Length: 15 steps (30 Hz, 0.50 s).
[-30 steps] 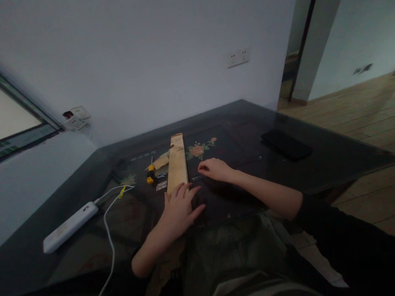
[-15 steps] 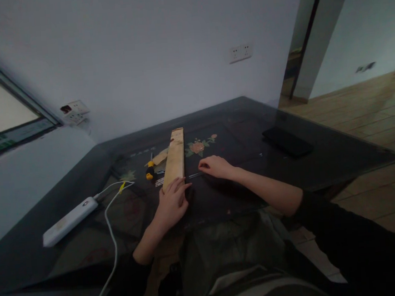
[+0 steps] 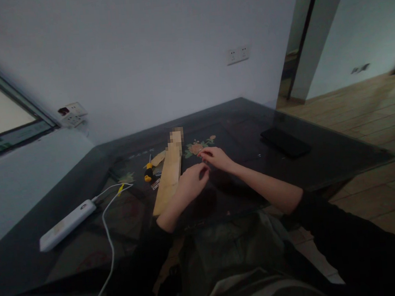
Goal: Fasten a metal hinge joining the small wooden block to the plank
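My right hand (image 3: 217, 158) is raised over the table with thumb and fingers pinched together; a small pale glint shows at the fingertips, too small to name. Close in front of it is my left hand (image 3: 195, 180), fingers curled and thumb drawn in, and what they hold, if anything, is hidden. Under and beside my left forearm lies a long wooden board (image 3: 168, 184), its far end blurred out. Left of the board rest a yellow and black screwdriver (image 3: 148, 172), small metal hinge-like plates (image 3: 155, 184) and a brownish flat scrap (image 3: 159, 158).
A black phone-like slab (image 3: 285, 142) lies on the right of the dark glass-topped table (image 3: 236, 117). To the left are a white power strip (image 3: 67, 225) and its white cable (image 3: 109, 232). A wall with sockets (image 3: 238, 55) stands behind.
My left hand has let go of the board's near end and moved right, up to my right hand. My right hand has risen slightly. The thin shiny strip between them no longer shows on the table.
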Each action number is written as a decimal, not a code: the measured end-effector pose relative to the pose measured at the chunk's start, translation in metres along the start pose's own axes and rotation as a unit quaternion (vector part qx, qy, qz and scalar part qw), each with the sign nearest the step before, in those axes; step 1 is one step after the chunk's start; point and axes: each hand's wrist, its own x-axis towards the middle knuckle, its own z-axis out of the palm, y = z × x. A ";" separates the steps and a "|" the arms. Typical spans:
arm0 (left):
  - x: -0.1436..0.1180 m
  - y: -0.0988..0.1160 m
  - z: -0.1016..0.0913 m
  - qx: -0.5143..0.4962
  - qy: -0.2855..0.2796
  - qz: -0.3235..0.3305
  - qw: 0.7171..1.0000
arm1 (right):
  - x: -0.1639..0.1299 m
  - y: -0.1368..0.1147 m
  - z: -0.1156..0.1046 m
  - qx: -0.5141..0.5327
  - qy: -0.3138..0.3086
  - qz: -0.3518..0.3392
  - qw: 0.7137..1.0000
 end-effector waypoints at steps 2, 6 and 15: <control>0.027 0.006 0.022 -0.047 0.008 -0.031 0.998 | 0.007 0.008 -0.004 0.062 0.048 0.007 0.997; 0.069 -0.003 0.060 -0.161 0.045 -0.092 0.982 | 0.013 0.021 -0.005 0.084 0.073 -0.006 0.994; 0.078 -0.009 0.085 -0.575 0.156 -0.206 0.776 | 0.007 0.023 0.017 0.067 0.073 -0.033 0.995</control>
